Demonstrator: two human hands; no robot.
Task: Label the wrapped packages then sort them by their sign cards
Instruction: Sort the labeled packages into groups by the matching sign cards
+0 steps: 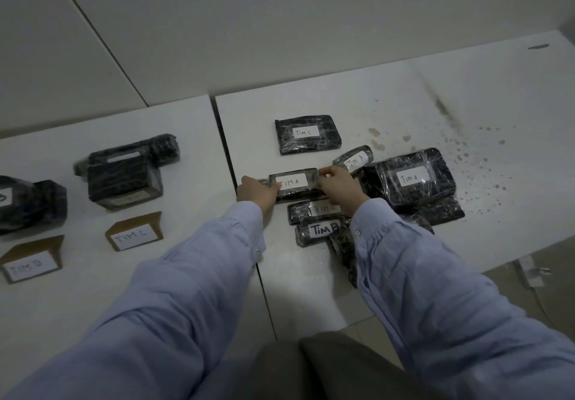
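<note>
Centre frame: package is being pinched endwise by left grip and right grip; being slick, it risks being dropped.

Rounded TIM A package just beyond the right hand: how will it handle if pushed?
The rounded TIM A package looks cylindrical, so a sideways nudge would probably roll it. Its glossy plastic wrap looks slippery, so grip firmly.
</note>
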